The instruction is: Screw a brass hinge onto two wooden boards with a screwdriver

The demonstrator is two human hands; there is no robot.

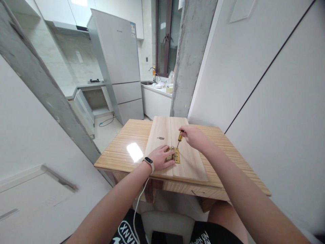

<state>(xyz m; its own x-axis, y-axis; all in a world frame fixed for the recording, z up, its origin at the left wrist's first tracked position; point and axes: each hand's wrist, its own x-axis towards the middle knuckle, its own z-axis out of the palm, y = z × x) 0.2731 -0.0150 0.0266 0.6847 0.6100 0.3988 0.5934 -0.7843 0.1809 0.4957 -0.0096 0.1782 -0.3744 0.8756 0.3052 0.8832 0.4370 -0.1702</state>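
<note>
Two pale wooden boards lie side by side on the table, the left board [160, 127] and the right board [194, 166], with a thin seam between them. A brass hinge [177, 158] straddles that seam near the front. My left hand [161, 158] rests flat over the hinge's left leaf, fingers spread, hiding part of it. In my right hand [189, 133] is a screwdriver [180, 137] with a yellow and black handle, gripped from above. Its shaft slants down to the upper part of the hinge's right leaf. A small pile of screws [160, 138] sits on the left board.
The striped wooden table [119, 149] has a drawer [196, 191] along its front. A white cable [138, 203] hangs by my left wrist. White walls flank the table. Behind it stand a grey fridge [127, 61] and a counter with a sink [147, 82].
</note>
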